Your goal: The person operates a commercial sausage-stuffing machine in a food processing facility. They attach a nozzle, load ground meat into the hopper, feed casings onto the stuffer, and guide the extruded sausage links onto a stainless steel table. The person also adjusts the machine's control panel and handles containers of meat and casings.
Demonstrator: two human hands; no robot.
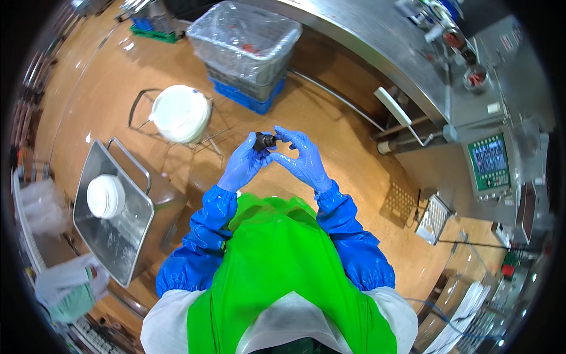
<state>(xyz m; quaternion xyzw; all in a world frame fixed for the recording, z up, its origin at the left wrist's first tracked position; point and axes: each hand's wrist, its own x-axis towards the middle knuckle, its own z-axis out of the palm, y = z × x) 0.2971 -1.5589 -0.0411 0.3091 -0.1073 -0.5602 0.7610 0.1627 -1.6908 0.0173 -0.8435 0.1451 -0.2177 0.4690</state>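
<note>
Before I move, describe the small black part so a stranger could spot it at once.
Find the bright green apron at lower centre. Just above it in view, the left hand holds the black part, the right hand close by. Its dark colour stands out from the blue gloves.

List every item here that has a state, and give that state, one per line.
Left hand: gloved, closed around the black part.
Right hand: gloved, thumb and fingers apart, beside the black part.
Black part: held off the floor.
Grey crate: lined with clear plastic.
Metal tub: open-topped.
White container: inside the tub.
Screen: lit.
</note>
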